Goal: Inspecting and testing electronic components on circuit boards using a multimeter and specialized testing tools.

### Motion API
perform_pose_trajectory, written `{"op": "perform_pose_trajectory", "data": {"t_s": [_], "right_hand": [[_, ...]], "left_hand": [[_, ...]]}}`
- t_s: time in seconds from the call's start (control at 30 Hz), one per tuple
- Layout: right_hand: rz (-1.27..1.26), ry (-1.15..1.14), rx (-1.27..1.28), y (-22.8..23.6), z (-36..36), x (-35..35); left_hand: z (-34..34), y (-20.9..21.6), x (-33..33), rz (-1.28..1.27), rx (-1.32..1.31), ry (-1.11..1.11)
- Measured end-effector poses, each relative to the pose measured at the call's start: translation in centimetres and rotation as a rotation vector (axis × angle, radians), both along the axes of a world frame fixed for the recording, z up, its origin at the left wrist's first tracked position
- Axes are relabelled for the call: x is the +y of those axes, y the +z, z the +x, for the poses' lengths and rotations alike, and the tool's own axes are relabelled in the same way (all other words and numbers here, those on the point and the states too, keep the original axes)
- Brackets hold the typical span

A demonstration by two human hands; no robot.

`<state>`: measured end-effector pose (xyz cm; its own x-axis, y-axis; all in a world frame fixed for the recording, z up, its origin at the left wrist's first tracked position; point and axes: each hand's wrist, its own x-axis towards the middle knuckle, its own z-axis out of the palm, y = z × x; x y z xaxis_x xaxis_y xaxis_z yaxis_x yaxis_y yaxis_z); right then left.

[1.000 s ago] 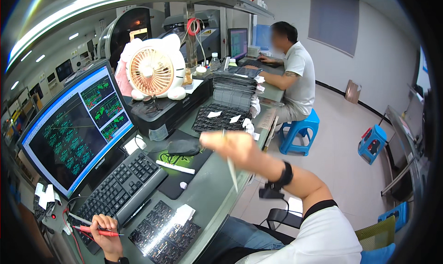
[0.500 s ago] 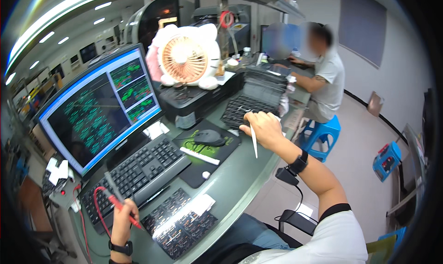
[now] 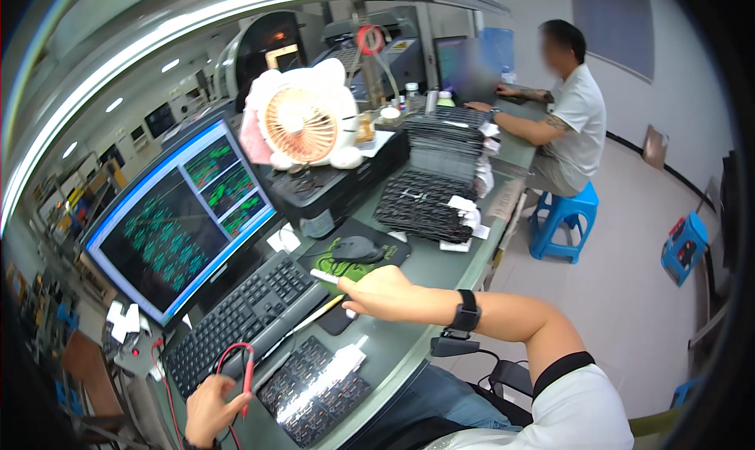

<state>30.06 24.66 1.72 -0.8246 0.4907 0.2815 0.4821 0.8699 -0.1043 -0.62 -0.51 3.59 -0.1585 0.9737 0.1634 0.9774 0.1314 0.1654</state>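
My left hand (image 3: pixel 211 407) is at the bottom left, gripping a red test probe (image 3: pixel 248 375) with a red wire, its tip pointing down beside the black circuit-board panel (image 3: pixel 314 387). My right hand (image 3: pixel 385 291) reaches across the desk with a black wristband on the wrist. It holds a thin pale stick (image 3: pixel 308 320) that points left toward the black keyboard (image 3: pixel 236 320). A black mouse (image 3: pixel 355 249) lies on a green-and-black pad (image 3: pixel 358 265) just beyond the right hand.
A monitor (image 3: pixel 181 222) with green patterns stands left. A pink cat-shaped fan (image 3: pixel 303 123) sits on a black box. Stacks of black trays (image 3: pixel 429 198) lie further along the desk. Another person (image 3: pixel 570 112) sits on a blue stool (image 3: pixel 562 218) at the far end.
My right hand has come down from mid-air to the desk near the mouse pad, with the stick now pointing left. My left hand still holds the red probe by the panel.
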Motion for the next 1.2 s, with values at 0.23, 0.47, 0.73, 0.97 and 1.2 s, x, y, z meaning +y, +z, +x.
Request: {"op": "perform_pose_trajectory", "data": {"t_s": [0.23, 0.47, 0.73, 0.97, 1.2], "right_hand": [[-0.190, -0.324, 0.485, -0.6, 15.3, 3.5], [-0.595, -0.497, 0.865, -4.5, 24.1, 7.1], [-0.736, -0.490, 0.994, -7.0, 26.4, 11.1], [-0.745, -0.448, 0.757, -5.6, 25.9, 10.0], [-0.465, -0.540, 0.943, -8.5, 27.3, 9.1]], "left_hand": [[8.2, 10.4, 1.6, -0.033, -0.749, -0.053], [19.5, 8.4, 18.7, -0.032, -0.753, -0.499], [21.9, -0.6, 38.1, 0.067, -0.791, -0.232], [23.4, -1.5, 45.4, -0.221, -0.628, -0.254], [24.8, -1.1, 48.1, -0.330, -0.878, -0.293]]}}
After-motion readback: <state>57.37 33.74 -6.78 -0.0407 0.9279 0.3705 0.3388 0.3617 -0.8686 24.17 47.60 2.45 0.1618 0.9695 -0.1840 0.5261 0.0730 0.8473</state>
